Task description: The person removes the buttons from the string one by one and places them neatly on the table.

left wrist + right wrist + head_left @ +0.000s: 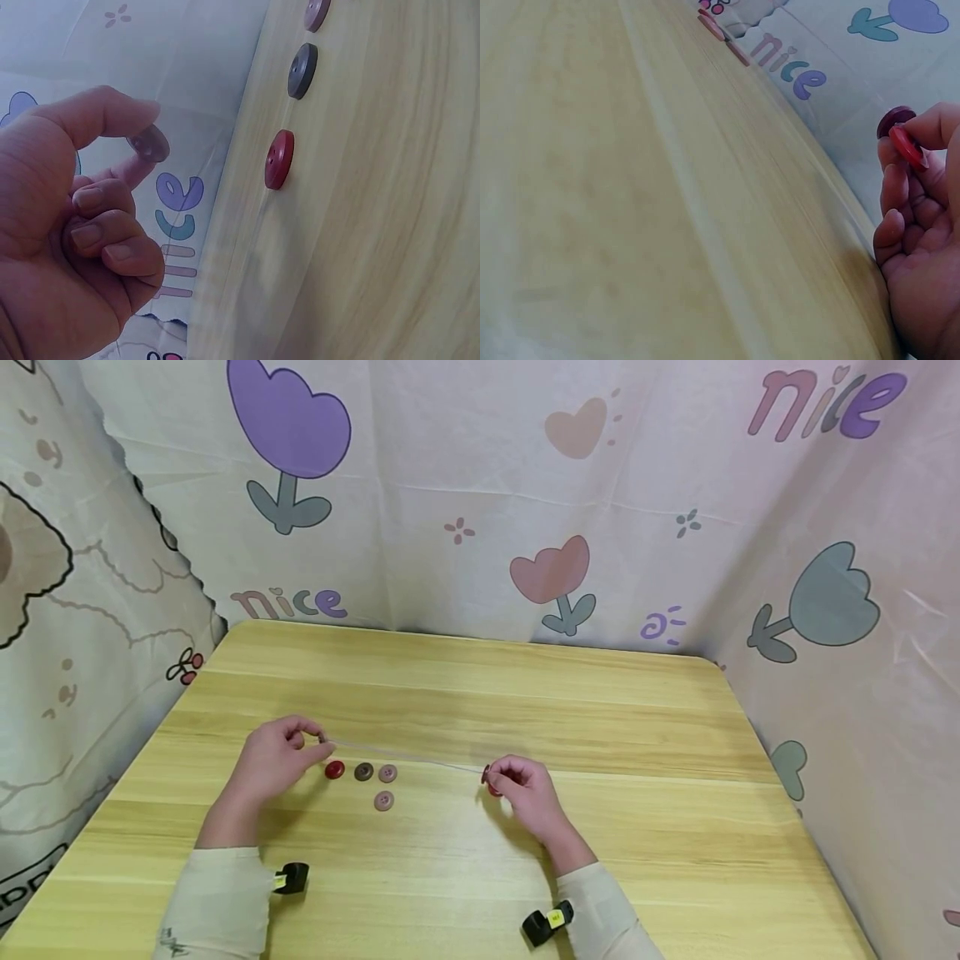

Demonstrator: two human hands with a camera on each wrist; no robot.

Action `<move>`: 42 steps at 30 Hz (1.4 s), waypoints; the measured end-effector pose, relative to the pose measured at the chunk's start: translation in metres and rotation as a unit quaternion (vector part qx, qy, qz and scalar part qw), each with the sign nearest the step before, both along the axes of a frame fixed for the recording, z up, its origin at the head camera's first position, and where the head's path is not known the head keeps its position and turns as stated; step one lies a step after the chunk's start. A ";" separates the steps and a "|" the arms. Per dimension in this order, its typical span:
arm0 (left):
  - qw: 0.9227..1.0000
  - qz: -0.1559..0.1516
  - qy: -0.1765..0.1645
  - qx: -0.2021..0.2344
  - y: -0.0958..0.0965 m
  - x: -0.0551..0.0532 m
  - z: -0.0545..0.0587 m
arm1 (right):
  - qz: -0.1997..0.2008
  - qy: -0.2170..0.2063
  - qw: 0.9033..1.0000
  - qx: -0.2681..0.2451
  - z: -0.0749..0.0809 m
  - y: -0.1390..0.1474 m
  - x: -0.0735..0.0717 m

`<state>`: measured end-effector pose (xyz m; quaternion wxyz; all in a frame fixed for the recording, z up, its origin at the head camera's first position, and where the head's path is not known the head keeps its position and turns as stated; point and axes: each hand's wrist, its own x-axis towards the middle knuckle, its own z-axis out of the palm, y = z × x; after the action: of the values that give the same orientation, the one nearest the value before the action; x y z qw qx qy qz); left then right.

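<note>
My left hand [279, 758] pinches a brown button [152, 144] between thumb and index finger, above the table. A thin pale thread [405, 755] stretches from there across to my right hand [529, 797]. Thumb and index finger of the right hand grip a bright red button [908, 148] and a dark red button [895, 120], held close together. Just right of the left hand, a red button [334, 769], a dark brown button [363, 771] and a pinkish button [387, 773] lie in a row. Another pinkish button [384, 801] lies in front of them.
All of this is over a light wooden table [480, 693]. Patterned cloth [465, 460] hangs behind the table and along both sides. Each sleeve carries a small black device, one at the left wrist [292, 878] and one at the right [540, 928].
</note>
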<state>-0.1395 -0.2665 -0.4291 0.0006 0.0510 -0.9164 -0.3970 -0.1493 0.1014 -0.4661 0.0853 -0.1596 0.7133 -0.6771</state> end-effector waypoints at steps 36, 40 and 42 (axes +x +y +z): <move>0.989 -0.121 -0.079 0.022 0.025 0.012 -0.013 | -0.028 -0.003 1.000 -0.013 -0.034 0.003 -0.010; 0.988 -0.120 -0.095 0.032 0.025 0.013 -0.015 | -0.028 -0.003 1.000 -0.010 -0.034 0.003 -0.010; 0.987 -0.125 -0.097 0.033 0.025 0.013 -0.016 | -0.028 -0.002 1.000 -0.011 -0.034 0.003 -0.010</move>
<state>-0.1261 -0.2416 -0.4448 -0.1394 -0.0263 -0.8976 -0.4174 -0.1598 0.1039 -0.5002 0.0665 -0.1390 0.7099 -0.6872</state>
